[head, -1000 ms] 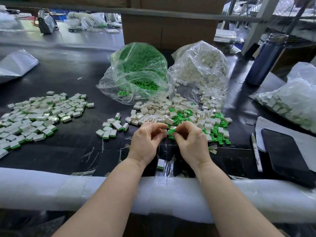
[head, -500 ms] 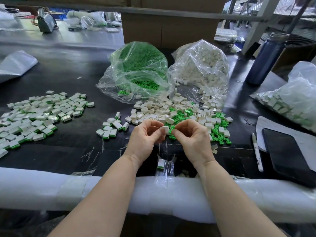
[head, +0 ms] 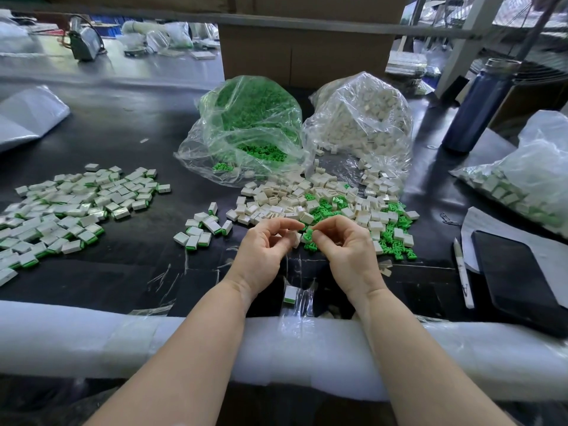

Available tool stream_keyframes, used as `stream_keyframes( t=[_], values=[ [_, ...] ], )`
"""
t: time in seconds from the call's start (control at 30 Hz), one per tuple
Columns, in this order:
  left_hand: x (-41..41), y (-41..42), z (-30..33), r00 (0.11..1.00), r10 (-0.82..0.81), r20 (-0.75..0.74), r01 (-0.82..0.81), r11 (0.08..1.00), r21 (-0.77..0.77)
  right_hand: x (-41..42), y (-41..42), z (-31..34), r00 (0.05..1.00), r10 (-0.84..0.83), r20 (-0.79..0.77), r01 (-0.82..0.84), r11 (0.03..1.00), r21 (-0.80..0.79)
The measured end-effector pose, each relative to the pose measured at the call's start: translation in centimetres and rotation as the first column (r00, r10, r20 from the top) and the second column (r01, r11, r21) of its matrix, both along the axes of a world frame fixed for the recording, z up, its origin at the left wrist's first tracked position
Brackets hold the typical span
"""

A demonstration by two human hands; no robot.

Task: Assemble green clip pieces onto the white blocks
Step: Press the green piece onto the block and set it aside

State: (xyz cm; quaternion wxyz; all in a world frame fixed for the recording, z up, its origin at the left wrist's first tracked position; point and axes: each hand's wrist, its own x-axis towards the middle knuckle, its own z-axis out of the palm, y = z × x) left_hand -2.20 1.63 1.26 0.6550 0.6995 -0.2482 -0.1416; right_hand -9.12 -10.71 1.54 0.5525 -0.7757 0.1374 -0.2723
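Observation:
My left hand (head: pixel 266 250) pinches a white block (head: pixel 297 240) between thumb and fingers. My right hand (head: pixel 344 247) pinches a green clip piece (head: pixel 308 233) right beside that block, the two parts almost touching. Both hands hover just above the near edge of a loose pile of white blocks (head: pixel 310 198) mixed with green clips (head: pixel 390 241). A small group of assembled blocks (head: pixel 201 230) lies to the left of my hands, and a larger spread of assembled blocks (head: pixel 73 207) covers the far left.
Behind the pile stand an open bag of green clips (head: pixel 249 124) and a bag of white blocks (head: pixel 362 118). A blue bottle (head: pixel 479 106), another bag (head: pixel 528 186), a black tablet (head: pixel 519 278) and a pen (head: pixel 462 272) are at the right. White foam padding (head: pixel 92 336) lines the table's near edge.
Both hands lifted slightly off the pile and turned palms inward. The left now shows a white block, the right brings a green clip up to it.

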Motion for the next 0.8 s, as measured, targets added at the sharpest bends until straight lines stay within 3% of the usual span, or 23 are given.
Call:
stream_keyframes(
  t=[0.8],
  values=[
    [0.06,-0.03,0.06,0.999,-0.052,0.005,0.052,0.998,0.047,-0.06,0.01,-0.09,0.999,0.037,-0.024,-0.038,0.998,-0.042]
  ],
)
